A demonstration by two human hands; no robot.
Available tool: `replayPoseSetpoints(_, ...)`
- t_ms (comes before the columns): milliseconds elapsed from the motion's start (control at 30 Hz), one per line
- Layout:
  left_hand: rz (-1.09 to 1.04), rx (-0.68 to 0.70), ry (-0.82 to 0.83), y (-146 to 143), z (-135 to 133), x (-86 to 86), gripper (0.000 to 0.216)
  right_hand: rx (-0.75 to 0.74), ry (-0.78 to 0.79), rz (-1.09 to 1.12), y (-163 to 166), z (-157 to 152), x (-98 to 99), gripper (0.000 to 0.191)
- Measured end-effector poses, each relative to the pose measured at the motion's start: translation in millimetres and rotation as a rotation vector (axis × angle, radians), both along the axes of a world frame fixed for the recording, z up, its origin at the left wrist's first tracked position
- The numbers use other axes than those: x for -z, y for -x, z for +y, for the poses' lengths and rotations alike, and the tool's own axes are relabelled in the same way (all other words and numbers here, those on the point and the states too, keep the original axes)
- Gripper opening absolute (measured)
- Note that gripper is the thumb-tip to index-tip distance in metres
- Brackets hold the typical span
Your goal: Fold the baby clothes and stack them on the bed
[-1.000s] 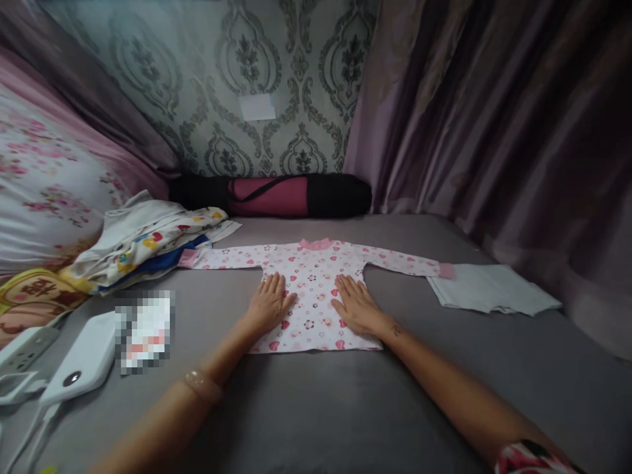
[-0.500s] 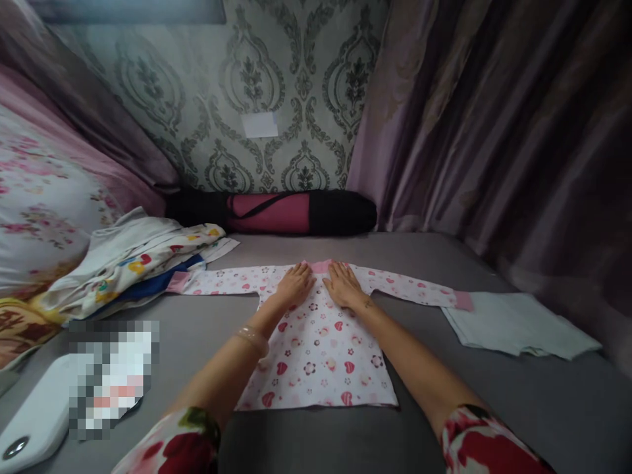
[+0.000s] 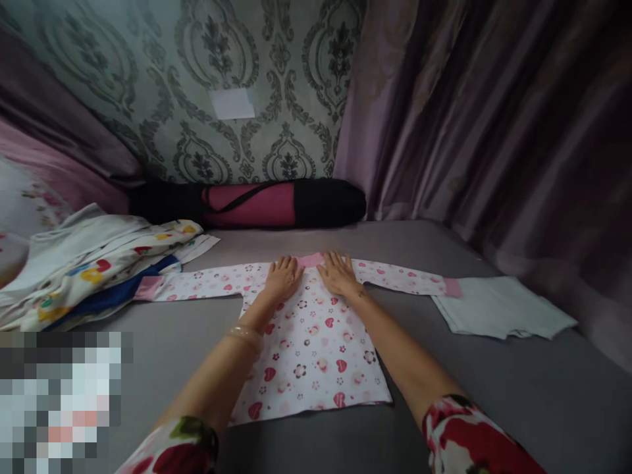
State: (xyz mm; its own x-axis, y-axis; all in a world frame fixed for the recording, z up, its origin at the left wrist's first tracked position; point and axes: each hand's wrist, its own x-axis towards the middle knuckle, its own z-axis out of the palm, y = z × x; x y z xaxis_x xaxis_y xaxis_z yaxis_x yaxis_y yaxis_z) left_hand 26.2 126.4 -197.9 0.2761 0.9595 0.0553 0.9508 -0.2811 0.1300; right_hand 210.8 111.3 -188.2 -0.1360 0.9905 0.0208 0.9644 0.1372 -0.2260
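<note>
A child's long-sleeved shirt (image 3: 316,342), white with pink hearts and flowers, lies spread flat with both sleeves stretched out sideways. Its collar and cuffs are plain pink. My left hand (image 3: 285,278) rests flat on the shirt just left of the collar, fingers apart. On the other side of the collar, my right hand (image 3: 338,273) lies flat too, its fingers stretched out. Neither hand grips the cloth. The left cuff touches a heap of clothes (image 3: 99,270), and the right cuff overlaps the edge of a folded pale green cloth (image 3: 503,306).
Everything lies on a grey bed surface (image 3: 182,355). A black and dark pink long bag (image 3: 257,205) runs along the patterned wall. Purple curtains (image 3: 434,131) hang at the right. A pixelated patch hides the lower left corner.
The view has turned slightly right, so the scene sits further left. Both hands stay flat beside the collar, with little visible movement over the shirt.
</note>
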Motion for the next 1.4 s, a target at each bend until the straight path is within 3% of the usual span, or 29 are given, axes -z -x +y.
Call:
replayPoseSetpoints(167,0.012,0.023,-0.034,1,-3,10.5,0.064,0.023,-0.049,0.023,1,-5,7.1,0.063)
replayPoseSetpoints(333,0.042,0.027,-0.016,-5,-5,-6.1,0.060,0.065,-0.060,0.242,-33,3,-16.4,0.055)
replayPoseSetpoints(467,-0.144,0.248,-0.179,-39,-11,-21.5,0.042,0.291,-0.111,0.212,-89,2,-32.0,0.042)
replayPoseSetpoints(533,-0.273,0.373,-0.141,-65,-11,-23.9,0.032,0.332,-0.089,0.148,-106,-1,-31.7,0.038)
replayPoseSetpoints(600,-0.370,0.414,-0.096,-92,-9,-21.6,0.029,0.332,-0.080,0.120,-112,-3,-27.7,0.034)
replayPoseSetpoints(733,-0.476,0.364,-0.128,-127,-5,-6.1,0.024,0.301,-0.079,0.099,-104,0,-18.3,0.027)
replayPoseSetpoints(933,-0.439,0.314,-0.102,-132,-8,12.4,0.055,0.295,-0.093,0.053,-98,10,-11.4,0.027)
replayPoseSetpoints(1200,-0.223,0.285,0.023,-136,-13,6.8,0.066,0.345,-0.132,0.030,-96,8,-8.8,0.028)
replayPoseSetpoints(1400,-0.150,0.273,0.195,-138,-5,-4.2,0.077,0.510,0.117,0.008,-154,-9,-32.1,0.027)
